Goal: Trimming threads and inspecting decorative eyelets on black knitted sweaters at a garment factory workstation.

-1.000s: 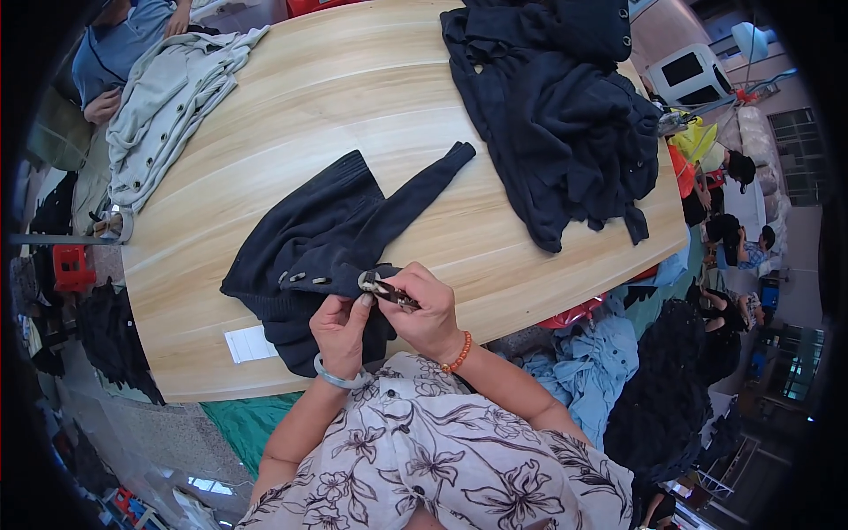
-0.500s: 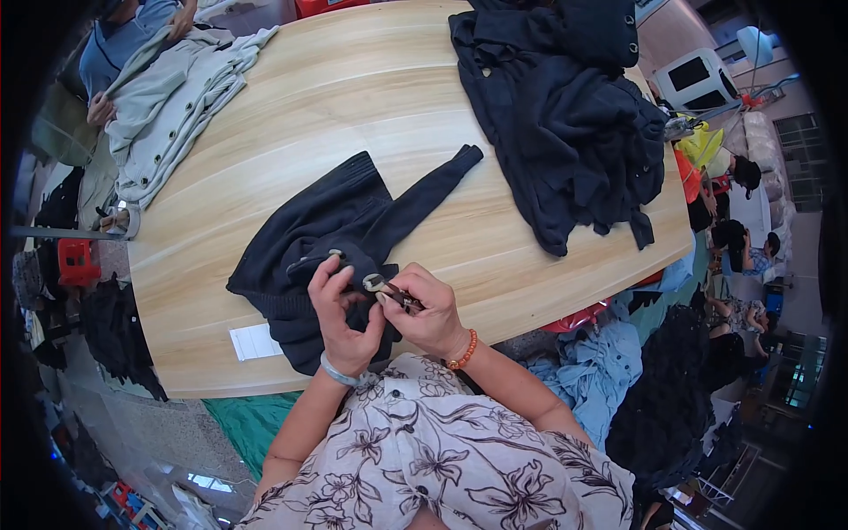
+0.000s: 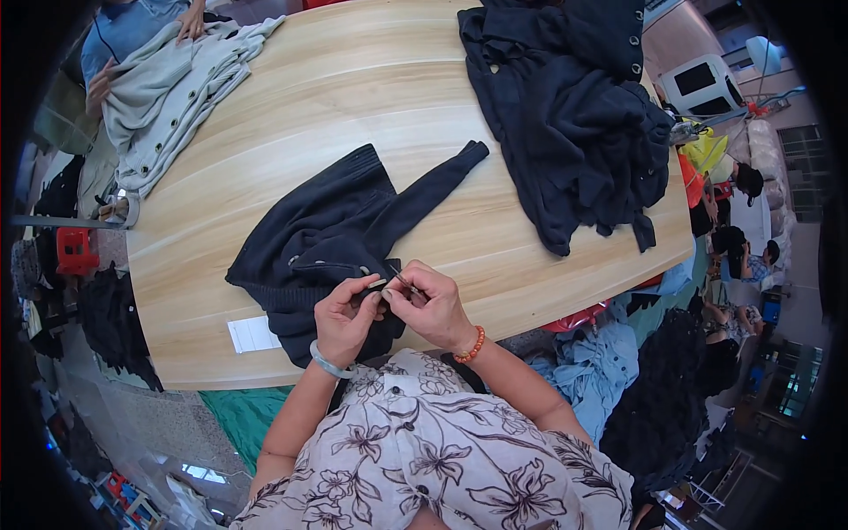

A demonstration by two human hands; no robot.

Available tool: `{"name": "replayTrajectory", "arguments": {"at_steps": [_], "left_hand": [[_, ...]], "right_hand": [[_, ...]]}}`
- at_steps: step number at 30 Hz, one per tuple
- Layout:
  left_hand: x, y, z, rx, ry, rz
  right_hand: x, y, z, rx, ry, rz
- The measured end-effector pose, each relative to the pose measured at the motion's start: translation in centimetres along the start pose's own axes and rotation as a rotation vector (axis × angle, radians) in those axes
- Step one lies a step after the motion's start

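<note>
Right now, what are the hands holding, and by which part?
Left hand: nearer dark garment, at a button; right hand: small tool, held part hidden.

So on my feed I'm seeing a big wood-grain table (image 3: 371,97), a red plastic stool (image 3: 78,251) off left, speckled grey floor (image 3: 172,415), plus a pinkish wall (image 3: 795,243) with a gridded window (image 3: 801,168) far right.

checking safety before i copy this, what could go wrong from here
The small pointed tool in the right hand is close to the left hand, so a slip might nick a finger. The dark knit garment is near that tip too and could get snagged.
</note>
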State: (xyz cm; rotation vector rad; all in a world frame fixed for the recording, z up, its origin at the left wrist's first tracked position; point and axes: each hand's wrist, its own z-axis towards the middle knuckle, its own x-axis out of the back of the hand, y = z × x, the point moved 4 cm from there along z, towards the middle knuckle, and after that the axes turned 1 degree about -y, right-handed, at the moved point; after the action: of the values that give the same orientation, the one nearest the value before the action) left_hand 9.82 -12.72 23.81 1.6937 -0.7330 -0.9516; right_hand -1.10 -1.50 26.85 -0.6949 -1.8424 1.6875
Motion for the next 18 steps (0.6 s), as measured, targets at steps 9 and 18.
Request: {"name": "replayTrajectory", "arguments": {"at_steps": [9, 18], "left_hand": [[1.0, -0.1, 0.0, 0.135, 0.151, -0.122], [0.4, 0.5, 0.1, 0.235, 0.084, -0.203]], "right_hand": [[0.3, -3.0, -1.3, 0.207, -0.269, -0.387], [2.6, -3.4, -0.8, 0.286, -0.180, -0.690]]}}
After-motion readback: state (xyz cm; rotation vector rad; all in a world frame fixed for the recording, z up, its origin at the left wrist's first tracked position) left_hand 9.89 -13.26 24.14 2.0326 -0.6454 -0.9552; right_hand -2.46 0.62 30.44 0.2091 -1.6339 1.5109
